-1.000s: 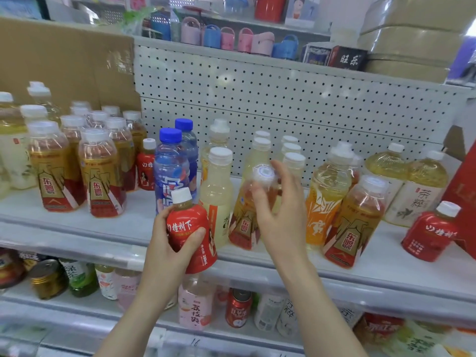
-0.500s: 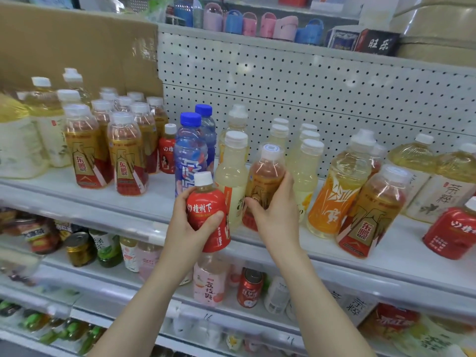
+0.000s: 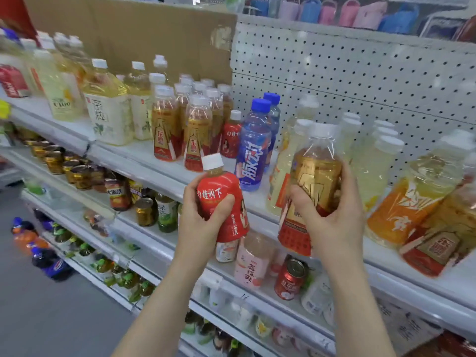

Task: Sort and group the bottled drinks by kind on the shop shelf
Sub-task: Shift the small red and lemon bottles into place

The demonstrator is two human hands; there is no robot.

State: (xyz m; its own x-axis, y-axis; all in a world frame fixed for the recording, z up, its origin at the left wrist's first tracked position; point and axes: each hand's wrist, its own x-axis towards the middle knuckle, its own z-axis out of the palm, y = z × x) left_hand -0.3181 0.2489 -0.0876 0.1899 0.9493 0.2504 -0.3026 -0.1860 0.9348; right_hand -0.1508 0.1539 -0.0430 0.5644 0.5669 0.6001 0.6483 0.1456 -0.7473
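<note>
The left hand (image 3: 198, 220) grips a near-upright red bottle (image 3: 221, 202), the right hand (image 3: 332, 217) an amber bottle (image 3: 314, 173), both before the shelf (image 3: 144, 163); the matching amber row (image 3: 164, 130) stands to their left, nearer the left hand.

Brown cardboard (image 3: 128, 34) covers the back at upper left, and its right edge meets white pegboard (image 3: 360, 81), which runs off to the right. Up top sits a row of pastel bags (image 3: 334, 12), pink and blue, blurred. Lower left, gold-lidded cans (image 3: 55, 161) are packed in a tight row. A red can (image 3: 291, 279) stands further right, low down. Grey floor (image 3: 51, 318) fills the bottom left.
</note>
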